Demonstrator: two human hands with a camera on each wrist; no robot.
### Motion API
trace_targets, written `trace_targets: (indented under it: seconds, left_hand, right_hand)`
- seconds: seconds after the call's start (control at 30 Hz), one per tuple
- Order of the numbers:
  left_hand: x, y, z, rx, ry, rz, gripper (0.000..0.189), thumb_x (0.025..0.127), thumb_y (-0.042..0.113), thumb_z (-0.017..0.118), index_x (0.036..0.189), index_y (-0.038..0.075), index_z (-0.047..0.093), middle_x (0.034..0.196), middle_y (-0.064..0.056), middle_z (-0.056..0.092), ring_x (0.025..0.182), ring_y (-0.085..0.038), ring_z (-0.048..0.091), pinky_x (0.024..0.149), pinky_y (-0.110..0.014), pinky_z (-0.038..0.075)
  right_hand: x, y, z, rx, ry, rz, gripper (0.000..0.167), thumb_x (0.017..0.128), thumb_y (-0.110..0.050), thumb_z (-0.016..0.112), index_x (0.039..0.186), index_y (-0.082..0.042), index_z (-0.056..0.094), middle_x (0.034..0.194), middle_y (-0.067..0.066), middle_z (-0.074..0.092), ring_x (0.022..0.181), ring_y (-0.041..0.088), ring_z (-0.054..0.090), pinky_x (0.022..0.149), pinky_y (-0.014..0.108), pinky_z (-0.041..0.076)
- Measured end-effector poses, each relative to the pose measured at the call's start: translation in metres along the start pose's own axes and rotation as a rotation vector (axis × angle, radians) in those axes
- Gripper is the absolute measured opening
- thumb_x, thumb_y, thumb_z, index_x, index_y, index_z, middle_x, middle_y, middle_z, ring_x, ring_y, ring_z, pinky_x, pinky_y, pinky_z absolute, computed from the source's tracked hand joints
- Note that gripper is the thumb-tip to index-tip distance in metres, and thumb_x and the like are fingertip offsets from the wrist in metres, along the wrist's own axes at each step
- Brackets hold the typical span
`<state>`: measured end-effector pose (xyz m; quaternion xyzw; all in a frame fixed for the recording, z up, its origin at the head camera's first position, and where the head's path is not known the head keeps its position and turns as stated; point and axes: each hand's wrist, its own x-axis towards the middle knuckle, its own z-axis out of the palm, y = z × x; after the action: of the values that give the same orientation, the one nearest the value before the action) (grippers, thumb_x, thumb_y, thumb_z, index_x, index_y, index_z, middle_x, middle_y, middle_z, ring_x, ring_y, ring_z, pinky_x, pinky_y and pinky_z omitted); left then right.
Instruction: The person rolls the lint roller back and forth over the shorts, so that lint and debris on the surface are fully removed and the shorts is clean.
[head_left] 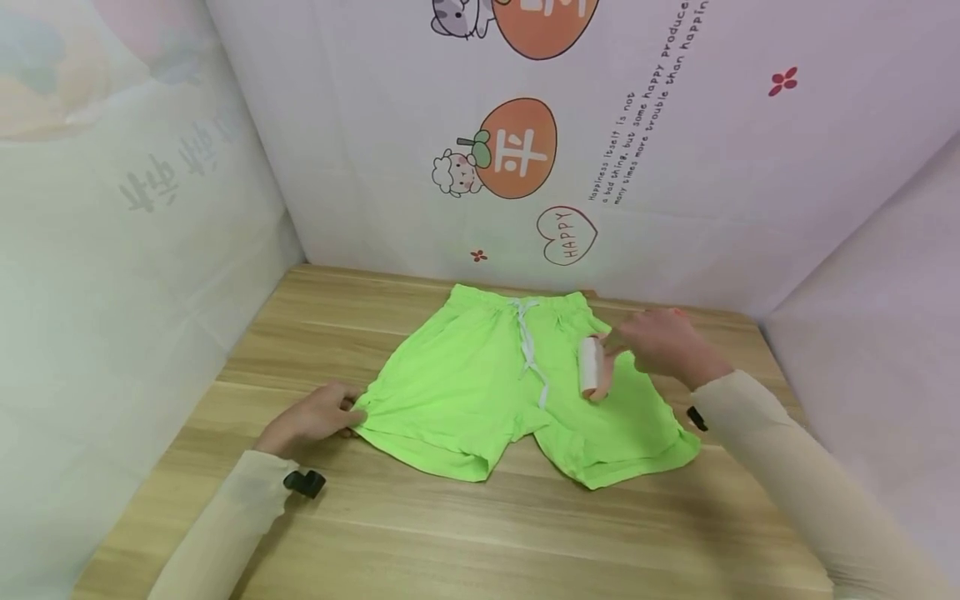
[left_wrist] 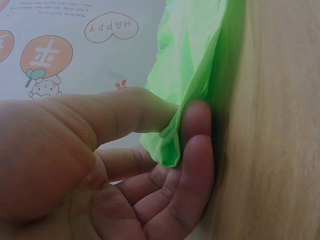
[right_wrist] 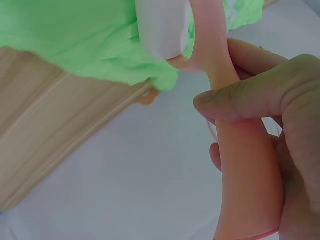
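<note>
Nearest to you, at the lower left and lower right of the frame, are your two cream sleeves (head_left: 217, 525), each with a small black piece near the cuff. Under them spreads the wooden table (head_left: 465, 550), light brown with long streaks of grain.

A little further, left of centre, your left hand (head_left: 315, 414) pinches the hem corner of the shorts (head_left: 450, 383); in the left wrist view, the cloth is folded between thumb and fingers.

The shorts lie flat in the middle of the frame, with the waistband toward the top and the two legs toward the bottom. Their colour is a very bright yellow-green, without pattern. Soft wrinkles run over the left leg, the waistband is gathered, and the hem of the right leg is somewhat uneven. A white drawstring (head_left: 527, 337), knotted, hangs down the front from the waist.

Right of centre, your right hand (head_left: 666, 343) grasps the peach-pink handle (right_wrist: 247, 170) of a lint roller, the thumb on one side and fingers on the other. Its white roll (head_left: 590, 367) is over the right leg of the shorts; how firmly it presses, I cannot tell.

Farthest, in the upper part of the frame, stands a white sheet (head_left: 360, 158) printed with orange fruits, little animals, English lines and a red heart reading "HAPPY".
</note>
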<state>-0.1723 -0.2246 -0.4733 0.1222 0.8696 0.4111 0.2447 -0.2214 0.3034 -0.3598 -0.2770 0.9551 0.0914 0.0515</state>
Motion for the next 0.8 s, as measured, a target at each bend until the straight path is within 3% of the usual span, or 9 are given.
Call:
trace_targets:
  seconds: [0.2,0.3,0.47,0.57,0.67,0.8]
  left_hand:
    - [0.000,0.000,0.000,0.004,-0.011,0.003,0.033,0.101,0.007,0.058,0.130,-0.007,0.066,0.095,-0.008,0.066,0.078,-0.016,0.060,0.068,-0.026,0.056]
    - [0.000,0.001,0.001,0.007,-0.012,-0.002,0.035,0.101,0.008,0.059,0.131,-0.007,0.065,0.095,-0.008,0.067,0.077,-0.016,0.060,0.066,-0.026,0.055]
    - [-0.001,0.002,0.002,0.002,-0.007,-0.003,0.038,0.101,0.008,0.059,0.135,-0.009,0.063,0.095,-0.008,0.067,0.077,-0.017,0.060,0.065,-0.026,0.054]
    - [-0.001,0.002,0.002,0.000,-0.005,0.002,0.040,0.101,0.006,0.059,0.137,-0.011,0.061,0.096,-0.009,0.066,0.078,-0.017,0.060,0.066,-0.026,0.055]
    - [-0.001,0.003,0.001,0.003,-0.004,0.003,0.041,0.101,0.006,0.059,0.138,-0.012,0.060,0.096,-0.010,0.066,0.078,-0.018,0.059,0.066,-0.026,0.055]
    - [-0.002,0.004,0.001,0.009,-0.001,0.000,0.040,0.101,0.006,0.059,0.136,-0.011,0.061,0.097,-0.010,0.066,0.077,-0.017,0.059,0.065,-0.026,0.055]
  right_hand:
    - [0.024,-0.022,-0.005,-0.008,0.042,-0.091,0.067,0.073,0.026,0.063,0.099,-0.033,0.084,0.081,-0.010,0.069,0.060,0.011,0.032,0.050,0.026,0.018]
    - [0.034,-0.034,-0.008,0.009,0.070,-0.126,0.071,0.071,0.028,0.058,0.095,-0.033,0.084,0.082,-0.012,0.072,0.061,0.011,0.030,0.050,0.026,0.016]
    - [0.052,-0.055,-0.014,0.011,0.108,-0.171,0.067,0.071,0.028,0.060,0.087,-0.034,0.081,0.085,-0.011,0.075,0.063,0.012,0.033,0.051,0.028,0.020]
    - [0.063,-0.068,-0.019,-0.025,0.124,-0.210,0.056,0.071,0.026,0.061,0.072,-0.029,0.068,0.070,-0.010,0.059,0.063,0.013,0.031,0.054,0.029,0.021]
    - [0.074,-0.080,-0.025,-0.062,0.131,-0.253,0.050,0.072,0.025,0.062,0.067,-0.025,0.058,0.066,-0.008,0.044,0.062,0.013,0.028,0.055,0.030,0.020]
    - [0.088,-0.095,-0.031,-0.071,0.128,-0.273,0.046,0.073,0.020,0.070,0.074,-0.026,0.071,0.070,-0.010,0.055,0.064,0.012,0.031,0.053,0.029,0.021]
